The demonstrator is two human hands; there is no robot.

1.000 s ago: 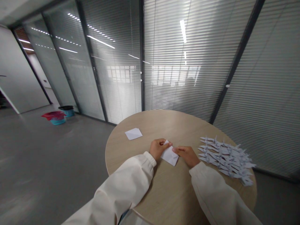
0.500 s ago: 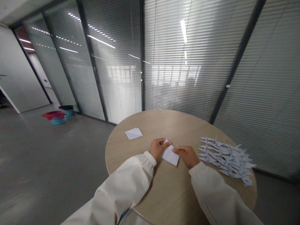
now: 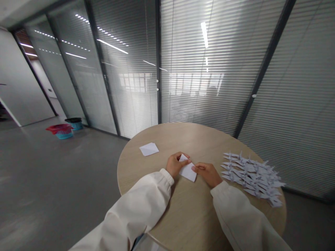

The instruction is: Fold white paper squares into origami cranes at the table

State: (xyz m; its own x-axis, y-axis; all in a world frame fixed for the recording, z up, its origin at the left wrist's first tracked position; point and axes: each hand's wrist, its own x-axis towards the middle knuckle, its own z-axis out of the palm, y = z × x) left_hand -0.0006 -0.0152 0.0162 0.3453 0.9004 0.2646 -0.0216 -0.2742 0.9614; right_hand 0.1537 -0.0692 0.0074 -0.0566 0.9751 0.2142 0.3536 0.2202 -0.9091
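A small folded white paper (image 3: 187, 172) is held just over the round wooden table, between my two hands. My left hand (image 3: 178, 164) grips its upper left part, thumb on top and fingers behind. At the paper's right edge, my right hand (image 3: 208, 172) pinches it between thumb and fingers. Several folded white paper cranes (image 3: 252, 176) lie in a close group to the right of my right hand. To the left of my hands, a flat white paper piece (image 3: 149, 149) rests on the table.
The round table (image 3: 193, 136) stands against a glass partition with blinds (image 3: 199, 87). On the floor at the left are a blue bin with a red liner (image 3: 61, 130) and another with a black liner (image 3: 75, 123).
The paper between my hands has shifted slightly up and left, and its lower corner sits higher. My left fingers have moved a little over its top edge.
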